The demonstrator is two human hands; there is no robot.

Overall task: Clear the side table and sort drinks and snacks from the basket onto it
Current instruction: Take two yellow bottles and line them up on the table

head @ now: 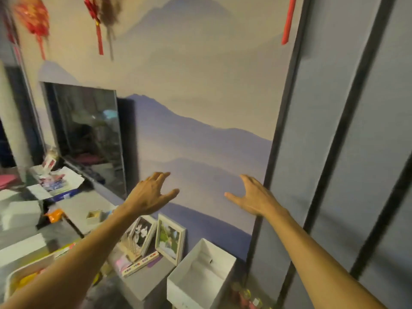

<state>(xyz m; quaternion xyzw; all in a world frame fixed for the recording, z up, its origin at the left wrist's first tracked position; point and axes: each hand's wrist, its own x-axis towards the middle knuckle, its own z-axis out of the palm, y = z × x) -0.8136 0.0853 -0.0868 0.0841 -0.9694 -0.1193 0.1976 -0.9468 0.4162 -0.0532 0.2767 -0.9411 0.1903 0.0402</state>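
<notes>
My left hand and my right hand are both raised in front of the mountain-painted wall, fingers spread, holding nothing. Below them a grey ledge carries two framed photos and a flat pink and white packet. A white open box stands empty at the lower middle. A white basket with yellow items shows at the bottom left, partly hidden by my left forearm. Small bottles with coloured caps sit at the bottom edge.
A television leans on the wall at left, with papers and packets heaped in front of it. An orange snack packet and a small box lie on the grey counter. Red ornaments hang above. Dark-framed grey panels fill the right.
</notes>
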